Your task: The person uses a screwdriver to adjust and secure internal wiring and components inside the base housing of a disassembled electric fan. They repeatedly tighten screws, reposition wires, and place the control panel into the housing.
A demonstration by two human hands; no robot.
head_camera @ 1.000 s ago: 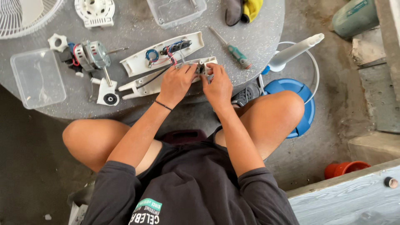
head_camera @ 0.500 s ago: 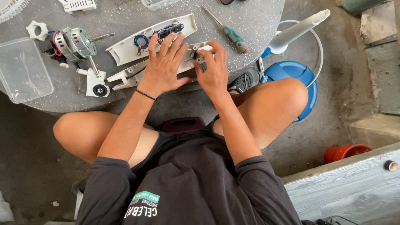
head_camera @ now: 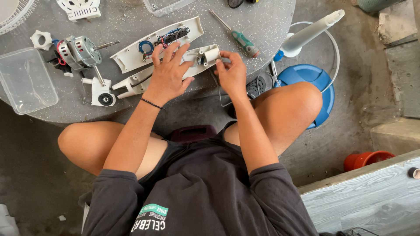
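Head view: we look straight down over our own dark shirt and bare knees to a round grey table [head_camera: 262,13].
Our lap: both forearms run up from the shirt toward the table's near edge; a thin dark band [head_camera: 152,103] circles the left wrist.
Left hand [head_camera: 168,74]: fingers spread wide and laid flat across the white housing half [head_camera: 175,65], palm pressing down on its middle; it closes on nothing.
Right hand [head_camera: 232,72]: fingers curled narrow, tips pinching at the right end of the same housing half, just beside a small white block [head_camera: 210,55] that stands up from it. What, if anything, sits between those fingertips we cannot tell.
Housing position: it lies slanted near the table's front edge, its left tip poking out past our left hand, its right end meeting our right hand, so the piece spans between the two.
Cord: a thin grey wire [head_camera: 218,94] drops from under the right hand over the table edge.
Just beyond: a second white housing half [head_camera: 131,54] lies parallel, open side up, with a blue ring and red and blue wires inside; our left fingertips reach its near rim.
Left of that: a small white bracket [head_camera: 101,92], then a metal motor [head_camera: 81,50] with its shaft out, and a clear plastic tub [head_camera: 26,81].
Right of the hands: a green-handled screwdriver [head_camera: 240,39] on the table.
Off the table: a blue disc [head_camera: 306,78] on the floor behind our right knee, with a white tube [head_camera: 310,30] above it.
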